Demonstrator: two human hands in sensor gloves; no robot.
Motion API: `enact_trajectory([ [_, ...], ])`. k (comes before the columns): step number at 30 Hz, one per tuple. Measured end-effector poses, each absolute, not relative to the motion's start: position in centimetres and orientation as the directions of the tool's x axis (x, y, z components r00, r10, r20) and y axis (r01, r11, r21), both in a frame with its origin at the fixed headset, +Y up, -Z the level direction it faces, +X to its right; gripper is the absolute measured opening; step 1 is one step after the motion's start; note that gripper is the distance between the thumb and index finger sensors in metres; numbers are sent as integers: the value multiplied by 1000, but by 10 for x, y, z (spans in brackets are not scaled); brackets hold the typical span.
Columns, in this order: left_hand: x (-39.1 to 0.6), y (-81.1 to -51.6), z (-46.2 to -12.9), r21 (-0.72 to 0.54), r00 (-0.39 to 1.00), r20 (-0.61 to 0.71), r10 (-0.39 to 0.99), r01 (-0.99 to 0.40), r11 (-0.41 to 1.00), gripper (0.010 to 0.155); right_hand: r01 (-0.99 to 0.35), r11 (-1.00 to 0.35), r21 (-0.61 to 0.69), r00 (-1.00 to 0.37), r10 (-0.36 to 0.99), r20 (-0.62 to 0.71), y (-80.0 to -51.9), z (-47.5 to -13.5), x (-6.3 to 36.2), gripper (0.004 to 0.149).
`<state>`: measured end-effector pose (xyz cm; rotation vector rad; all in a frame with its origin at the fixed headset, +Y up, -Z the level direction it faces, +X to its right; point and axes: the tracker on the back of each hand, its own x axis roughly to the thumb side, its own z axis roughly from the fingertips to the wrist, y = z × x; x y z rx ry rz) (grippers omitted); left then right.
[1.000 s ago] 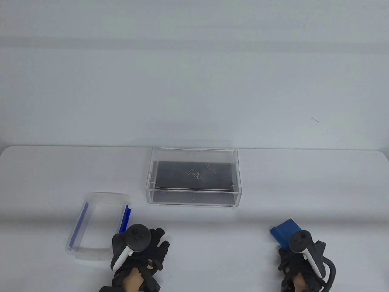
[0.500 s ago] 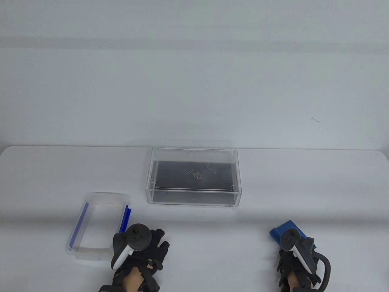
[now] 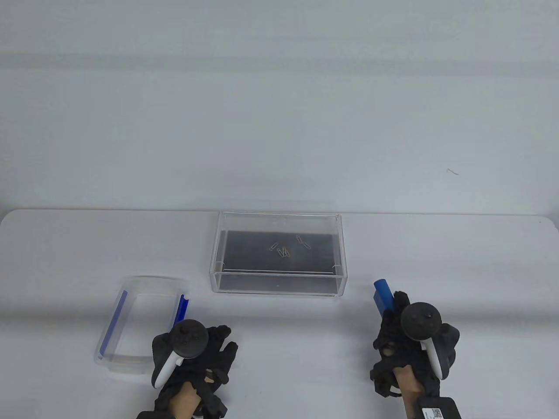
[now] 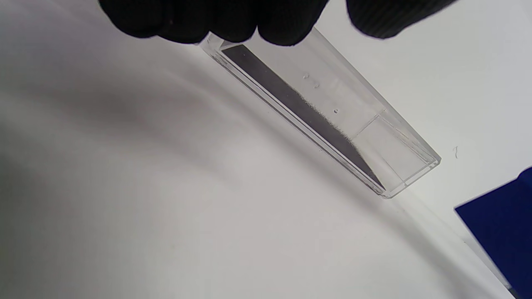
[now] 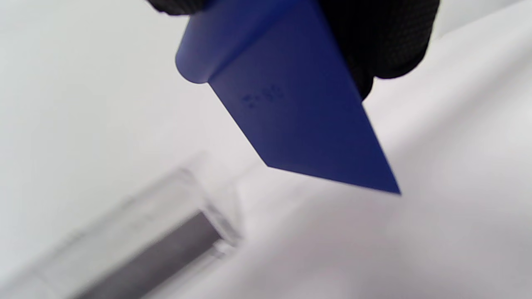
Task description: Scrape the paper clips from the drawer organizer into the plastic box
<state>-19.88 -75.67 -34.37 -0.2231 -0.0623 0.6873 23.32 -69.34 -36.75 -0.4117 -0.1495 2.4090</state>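
Observation:
A clear drawer organizer (image 3: pixel 278 279) with a dark bottom stands at the table's middle, holding several paper clips (image 3: pixel 284 250). It also shows in the left wrist view (image 4: pixel 332 120) and, blurred, in the right wrist view (image 5: pixel 158 249). A clear plastic box (image 3: pixel 131 349) with blue side strips sits at the front left. My right hand (image 3: pixel 393 336) grips a blue scraper (image 3: pixel 383 296), lifted off the table, right of the organizer; the blade shows in the right wrist view (image 5: pixel 299 112). My left hand (image 3: pixel 205 349) rests on the table beside the box, holding nothing.
The white table (image 3: pixel 458 262) ends against a pale wall behind the organizer. A small dark mark (image 3: pixel 453 171) shows on the wall at the right.
My right hand has picked the blue scraper up off the table and moved forward and a little left toward the organizer. My left hand shifted slightly back and left.

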Motion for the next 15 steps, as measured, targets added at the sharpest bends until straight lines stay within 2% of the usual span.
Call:
enact_trajectory([
  [3, -202, -757, -344, -219, 763, -27, 645, -634, 741, 65, -696, -680, -232, -641, 734, -226, -677, -388, 224, 60],
  [7, -202, -757, -344, -224, 770, -28, 637, -626, 747, 65, -748, -621, -234, -582, 783, -218, -664, -419, 214, 63],
  [11, -202, -753, -343, -214, 766, -16, 642, -630, 746, 65, -812, -562, -156, -514, 816, -263, -663, -455, 204, 70],
  [15, -203, -750, -343, -206, 762, -9, 647, -635, 745, 65, -826, -557, -86, -510, 803, -307, -671, -486, 190, 70],
])
